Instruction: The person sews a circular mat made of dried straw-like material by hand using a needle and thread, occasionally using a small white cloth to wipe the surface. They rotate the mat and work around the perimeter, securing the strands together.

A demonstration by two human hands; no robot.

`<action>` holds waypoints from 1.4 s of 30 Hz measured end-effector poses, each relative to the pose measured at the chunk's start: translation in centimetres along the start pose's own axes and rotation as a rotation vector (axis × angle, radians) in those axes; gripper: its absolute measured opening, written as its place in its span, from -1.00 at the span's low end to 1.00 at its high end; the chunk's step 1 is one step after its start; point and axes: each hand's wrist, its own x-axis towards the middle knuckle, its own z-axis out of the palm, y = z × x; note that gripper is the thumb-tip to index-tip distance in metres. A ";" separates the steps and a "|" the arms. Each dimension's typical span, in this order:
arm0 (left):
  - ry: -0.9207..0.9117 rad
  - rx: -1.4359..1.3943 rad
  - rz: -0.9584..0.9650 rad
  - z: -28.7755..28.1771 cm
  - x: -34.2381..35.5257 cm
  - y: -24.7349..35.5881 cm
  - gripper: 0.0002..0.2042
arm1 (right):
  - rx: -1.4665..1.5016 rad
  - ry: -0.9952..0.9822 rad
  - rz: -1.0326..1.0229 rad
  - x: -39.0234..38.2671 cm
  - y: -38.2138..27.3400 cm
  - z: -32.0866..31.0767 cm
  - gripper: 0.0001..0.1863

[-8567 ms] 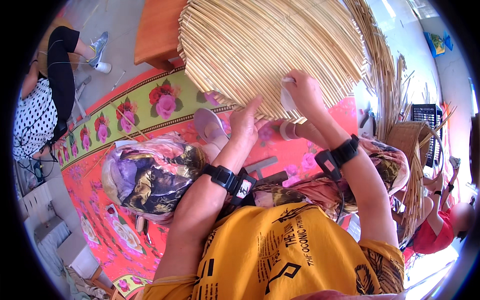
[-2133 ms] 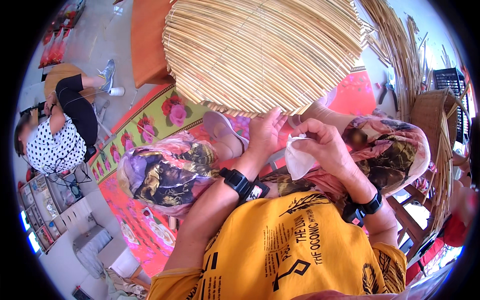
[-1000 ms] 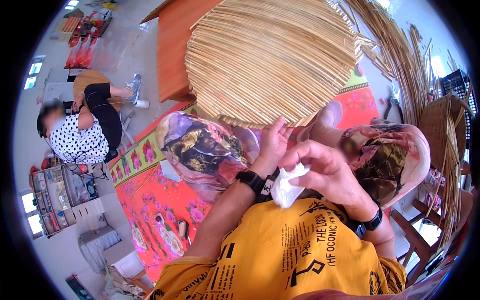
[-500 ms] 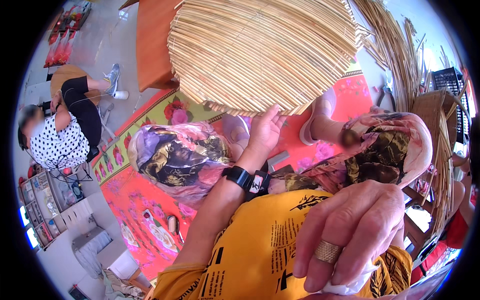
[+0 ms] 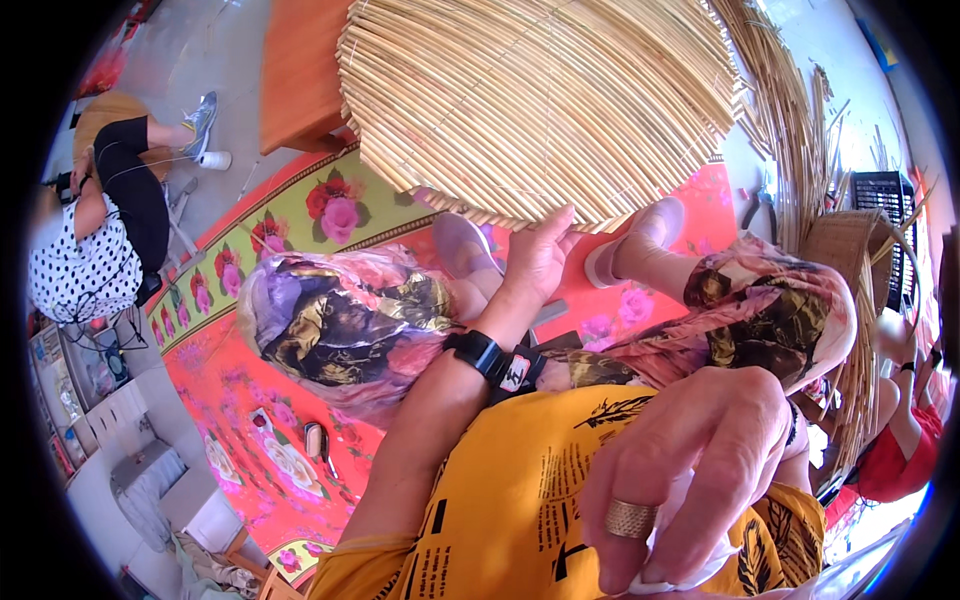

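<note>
The left hand [image 5: 537, 262] reached forward and rested against the lower rim of a large round woven reed tray [image 5: 545, 100], its fingers [image 5: 560, 222] stretched up narrow and close together, touching the edge of the weave — whether they actually gripped the rim could not be told. A black wristband [image 5: 497, 358] sat on that forearm. The tray stood tilted up in front of the person, its far side near a brown wooden table [image 5: 300, 70], its near edge just above the knees.

The right hand [image 5: 690, 470] was drawn back close to the camera, low in the view, over the yellow printed shirt [image 5: 510, 500]. Its fingers [image 5: 640, 500] were curled down and closed on a crumpled white tissue [image 5: 680, 565], which showed beneath the fingertips. A gold ring [image 5: 630, 518] sat on one finger.

The person sat with legs in floral patterned trousers [image 5: 340, 320] on a red and green mat with rose prints [image 5: 260, 400], feet in pale slippers [image 5: 650, 225] beneath the tray. A small dark object [image 5: 314, 440] lay on the mat beside the left knee.

Loose reed bundles [image 5: 790, 110] leaned at the right, with a woven basket [image 5: 850, 250] near them. At the far left another person in a polka-dot top [image 5: 80, 270] sat well apart on the floor.
</note>
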 end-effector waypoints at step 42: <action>0.162 -0.051 -0.051 1.5 -0.6 -0.2 -0.67 | -1.938 0.761 0.512 -3.2 4.5 -19.8 -0.84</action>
